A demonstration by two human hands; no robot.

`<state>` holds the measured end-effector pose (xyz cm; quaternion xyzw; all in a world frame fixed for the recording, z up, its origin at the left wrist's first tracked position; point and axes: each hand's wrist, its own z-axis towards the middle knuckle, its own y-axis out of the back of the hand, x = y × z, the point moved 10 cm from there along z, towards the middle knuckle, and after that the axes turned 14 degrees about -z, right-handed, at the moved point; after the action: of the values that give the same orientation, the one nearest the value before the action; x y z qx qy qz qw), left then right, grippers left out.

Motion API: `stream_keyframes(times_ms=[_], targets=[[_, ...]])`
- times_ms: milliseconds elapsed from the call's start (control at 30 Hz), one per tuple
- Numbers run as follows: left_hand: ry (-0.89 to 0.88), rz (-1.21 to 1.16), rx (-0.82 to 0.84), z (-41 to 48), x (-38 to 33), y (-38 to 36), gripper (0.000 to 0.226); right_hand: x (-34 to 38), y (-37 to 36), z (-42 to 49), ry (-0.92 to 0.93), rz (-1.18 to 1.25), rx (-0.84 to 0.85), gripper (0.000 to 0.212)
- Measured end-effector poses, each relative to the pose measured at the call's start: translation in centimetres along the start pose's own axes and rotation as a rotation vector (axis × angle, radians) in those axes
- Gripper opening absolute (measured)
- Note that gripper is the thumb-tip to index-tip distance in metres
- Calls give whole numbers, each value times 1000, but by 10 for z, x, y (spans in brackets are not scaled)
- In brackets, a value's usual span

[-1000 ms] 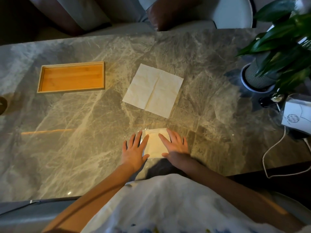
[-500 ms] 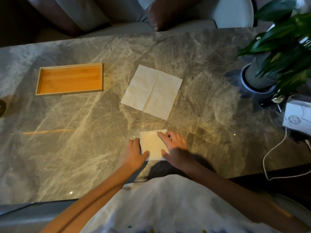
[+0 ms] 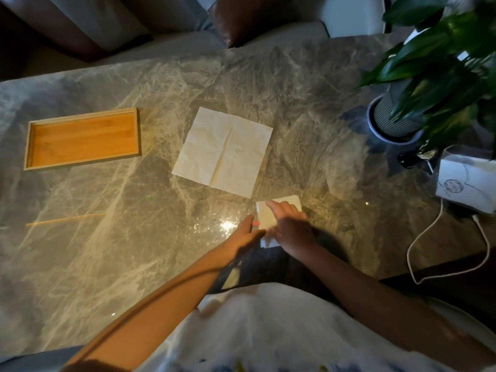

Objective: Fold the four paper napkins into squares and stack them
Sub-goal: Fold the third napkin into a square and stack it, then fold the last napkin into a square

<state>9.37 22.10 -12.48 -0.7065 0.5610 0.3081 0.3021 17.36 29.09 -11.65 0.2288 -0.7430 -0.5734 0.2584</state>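
Note:
A small folded napkin (image 3: 281,206) lies on the marble table (image 3: 134,251) close to the near edge. My right hand (image 3: 291,226) rests on top of it, fingers spread over its near half, and holds it. At the napkin's left edge is my left hand (image 3: 248,230), fingers straight and touching the table, nothing in it. An unfolded cream napkin (image 3: 222,151) with crease lines lies flat just beyond, towards the middle of the table. No other napkins are in view.
A shallow wooden tray (image 3: 26,146) sits at the far left with nothing in it. A potted plant (image 3: 394,124) stands at the right, its leaves overhanging. A white package (image 3: 467,183) and a white cable (image 3: 426,237) lie at the right edge.
The folded napkin has slid to the right under my right hand. My left hand has come off its top and now sits at its left edge.

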Motion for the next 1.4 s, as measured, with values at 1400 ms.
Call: stream_keyframes(times_ms=[1400], targets=[[-135, 972, -620, -34, -5, 186, 64, 57, 2, 41, 160, 145, 123, 67]])
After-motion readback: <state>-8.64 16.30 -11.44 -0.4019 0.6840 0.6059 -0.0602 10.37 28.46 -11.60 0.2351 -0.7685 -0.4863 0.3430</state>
